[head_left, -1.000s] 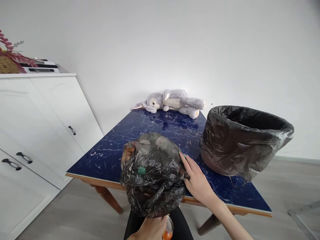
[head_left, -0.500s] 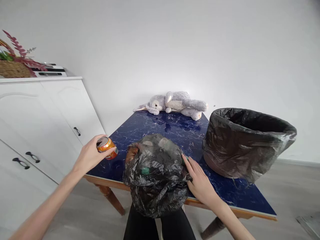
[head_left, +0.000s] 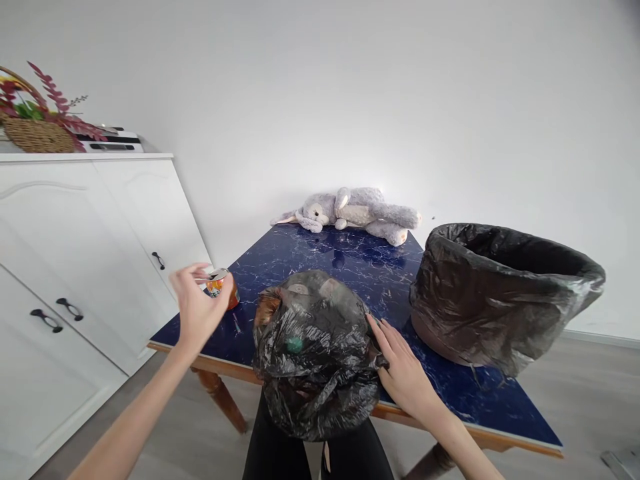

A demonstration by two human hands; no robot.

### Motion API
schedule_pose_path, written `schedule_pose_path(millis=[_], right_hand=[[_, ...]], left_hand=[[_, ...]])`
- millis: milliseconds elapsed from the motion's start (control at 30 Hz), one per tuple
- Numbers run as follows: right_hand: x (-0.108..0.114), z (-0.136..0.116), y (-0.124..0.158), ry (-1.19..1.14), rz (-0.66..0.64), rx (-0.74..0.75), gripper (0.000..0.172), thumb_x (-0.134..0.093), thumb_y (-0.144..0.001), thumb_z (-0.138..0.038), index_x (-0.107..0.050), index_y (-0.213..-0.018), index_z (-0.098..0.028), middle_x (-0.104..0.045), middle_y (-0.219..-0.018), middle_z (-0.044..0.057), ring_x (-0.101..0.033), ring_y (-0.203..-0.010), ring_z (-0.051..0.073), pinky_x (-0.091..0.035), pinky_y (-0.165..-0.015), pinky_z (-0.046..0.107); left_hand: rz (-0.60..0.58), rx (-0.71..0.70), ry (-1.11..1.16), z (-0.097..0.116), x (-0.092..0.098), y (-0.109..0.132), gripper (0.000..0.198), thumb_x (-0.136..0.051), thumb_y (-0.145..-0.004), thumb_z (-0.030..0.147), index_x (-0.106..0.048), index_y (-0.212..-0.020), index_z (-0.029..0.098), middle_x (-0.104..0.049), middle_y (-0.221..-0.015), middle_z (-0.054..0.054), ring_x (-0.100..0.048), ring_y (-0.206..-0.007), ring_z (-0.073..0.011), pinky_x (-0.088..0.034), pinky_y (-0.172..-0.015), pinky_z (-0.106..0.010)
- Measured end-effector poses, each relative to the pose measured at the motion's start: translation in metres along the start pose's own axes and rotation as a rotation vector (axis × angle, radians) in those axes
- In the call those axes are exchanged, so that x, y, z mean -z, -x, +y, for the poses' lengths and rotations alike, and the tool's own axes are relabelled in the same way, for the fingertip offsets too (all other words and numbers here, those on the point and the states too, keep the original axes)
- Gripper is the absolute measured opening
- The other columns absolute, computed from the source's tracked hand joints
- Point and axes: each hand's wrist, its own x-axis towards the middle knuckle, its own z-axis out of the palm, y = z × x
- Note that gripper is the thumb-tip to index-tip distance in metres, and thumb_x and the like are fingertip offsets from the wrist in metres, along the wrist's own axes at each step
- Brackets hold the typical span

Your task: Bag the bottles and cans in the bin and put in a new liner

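An orange drink can (head_left: 233, 298) with an open top stands upright near the left edge of the blue marbled table (head_left: 300, 250). My left hand (head_left: 200, 300) is just in front of it, thumb and fingers spread, the fingertips smeared by motion; it partly hides the can. A filled black plastic bag (head_left: 320, 360) rests at the table's front edge and hangs over my legs. Through its thin film show a green thing and pale round shapes. Against the bag's right side lies my right hand (head_left: 403, 363), fingers stretched out.
At the right stands a bin (head_left: 500, 300) lined with a black bag. A grey plush rabbit (head_left: 355, 212) lies along the wall at the back. White cabinets (head_left: 100, 247) stand left, with a flower basket (head_left: 40, 133) on top.
My left hand has set the can upright on the table and its fingers have come apart. My right hand stays on the bag. The view has shifted slightly.
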Motion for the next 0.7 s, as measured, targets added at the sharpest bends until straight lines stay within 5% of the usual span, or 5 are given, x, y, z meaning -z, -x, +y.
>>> schedule_pose_path(millis=[33,100,200,467,700], right_hand=[[0.000,0.001,0.000,-0.037,0.006,-0.008,0.103,-0.040,-0.082,0.001,-0.010,-0.172,-0.038,-0.038,-0.172,0.002,-0.033,-0.160,0.027,-0.036,-0.129,0.056],[0.001,0.003,0.000,-0.141,0.014,-0.037,0.099,-0.039,-0.082,0.000,-0.020,-0.171,-0.039,-0.041,-0.170,0.001,-0.036,-0.158,0.026,-0.036,-0.129,0.055],[0.005,0.009,0.001,-0.356,0.018,-0.104,0.081,-0.038,-0.089,-0.006,-0.039,-0.166,-0.033,-0.052,-0.162,0.002,-0.048,-0.151,0.024,-0.040,-0.127,0.052],[0.025,0.009,-0.006,-0.675,0.071,-0.315,0.049,-0.047,-0.100,-0.028,-0.068,-0.143,-0.022,-0.071,-0.142,0.008,-0.064,-0.136,0.030,-0.052,-0.115,0.048],[0.028,0.003,-0.008,-0.762,0.087,-0.318,0.052,-0.046,-0.096,-0.022,-0.069,-0.144,-0.025,-0.072,-0.141,0.005,-0.061,-0.140,0.028,-0.052,-0.116,0.047]], left_hand=[[-0.130,-0.056,0.085,0.022,0.008,0.011,0.036,-0.063,-0.096,0.049,-0.059,-0.116,0.019,-0.066,-0.112,-0.010,-0.069,-0.101,-0.0244,-0.057,-0.097,-0.042],[-0.773,-0.202,0.269,0.067,0.024,0.037,0.027,-0.054,-0.104,0.046,-0.067,-0.101,0.023,-0.072,-0.093,-0.004,-0.070,-0.083,-0.0195,-0.060,-0.080,-0.033],[-1.428,-0.377,0.430,0.115,0.033,0.079,0.024,-0.059,-0.105,0.040,-0.070,-0.124,0.031,-0.077,-0.119,-0.002,-0.074,-0.103,-0.0199,-0.060,-0.087,-0.029],[-0.826,-0.474,-0.042,0.104,-0.043,0.135,0.035,-0.040,-0.108,0.023,-0.057,-0.139,0.024,-0.067,-0.128,-0.014,-0.065,-0.119,-0.0342,-0.053,-0.103,-0.056],[-0.955,-0.731,-0.139,0.096,-0.065,0.111,0.077,-0.047,-0.085,-0.008,-0.049,-0.152,0.030,-0.068,-0.130,-0.012,-0.067,-0.118,-0.0323,-0.055,-0.101,-0.047]])
